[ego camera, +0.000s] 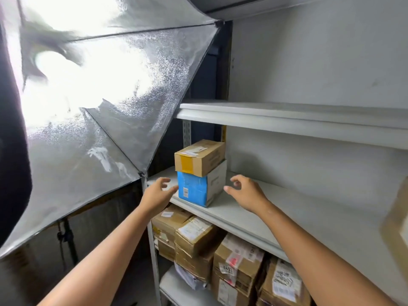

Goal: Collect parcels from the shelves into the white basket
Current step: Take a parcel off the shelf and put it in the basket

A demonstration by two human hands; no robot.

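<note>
A brown cardboard parcel (199, 156) with yellow tape lies on top of a blue and white box (198, 188) at the left end of the middle white shelf (276, 215). My left hand (160, 192) is open just left of the blue box, fingers spread and close to its side. My right hand (245, 191) is open to the right of the box, a small gap away from it. Neither hand holds anything. The white basket is not in view.
Several labelled cardboard parcels (220, 250) fill the shelf below. An empty white shelf (287, 117) runs above. A large silver softbox light (88, 107) crowds the left side. A blurred brown parcel (397, 221) sits at the right edge.
</note>
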